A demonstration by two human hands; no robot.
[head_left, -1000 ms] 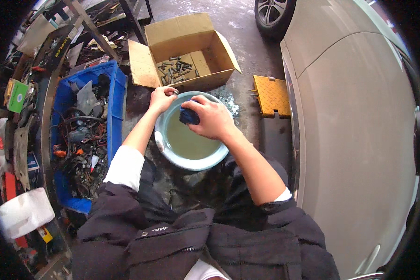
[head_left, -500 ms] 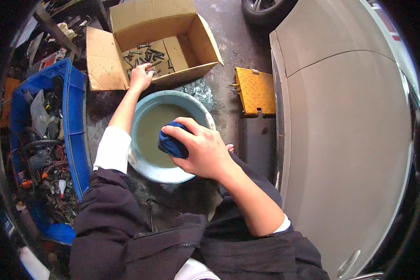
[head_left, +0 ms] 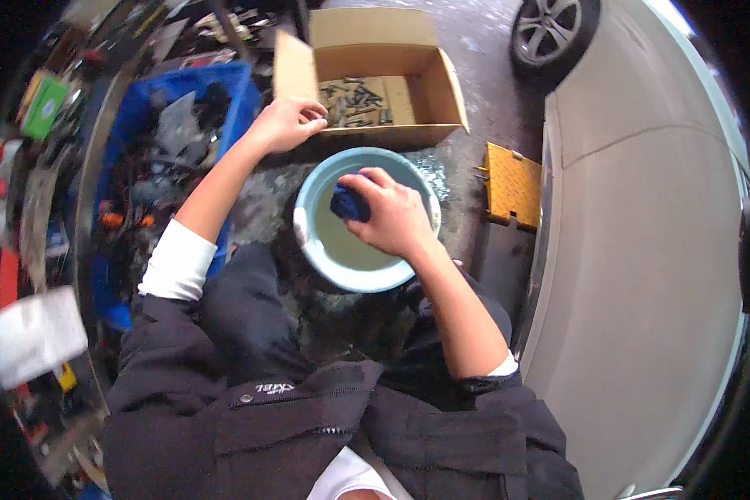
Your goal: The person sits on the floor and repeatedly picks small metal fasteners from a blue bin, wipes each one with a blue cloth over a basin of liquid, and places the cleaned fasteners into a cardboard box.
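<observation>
My right hand (head_left: pixel 397 215) is closed round a bunched dark blue cloth (head_left: pixel 350 202), above a light blue round basin (head_left: pixel 307 179) of murky greenish water. My left hand (head_left: pixel 290 125) is at the near left corner of an open cardboard box (head_left: pixel 432 73), against the lower part of its left flap (head_left: pixel 294 68). Its fingers are slightly curled and apart, with nothing visible between them. Several dark metal bolts (head_left: pixel 360 102) lie loose on the box floor, mostly toward its left side.
On the left stands a blue crate (head_left: pixel 243 100) full of mixed parts, beside cluttered shelving and a white sheet (head_left: pixel 37 335). A yellow metal plate (head_left: pixel 512 185) lies at the right, close to a beige car (head_left: pixel 642 250) with its wheel (head_left: pixel 554 32) beyond.
My left hand has drawn back from the bolts inside the box to its left corner. The cloth stays in my right hand over the basin. The whole view has shifted, moving the scene rightward.
</observation>
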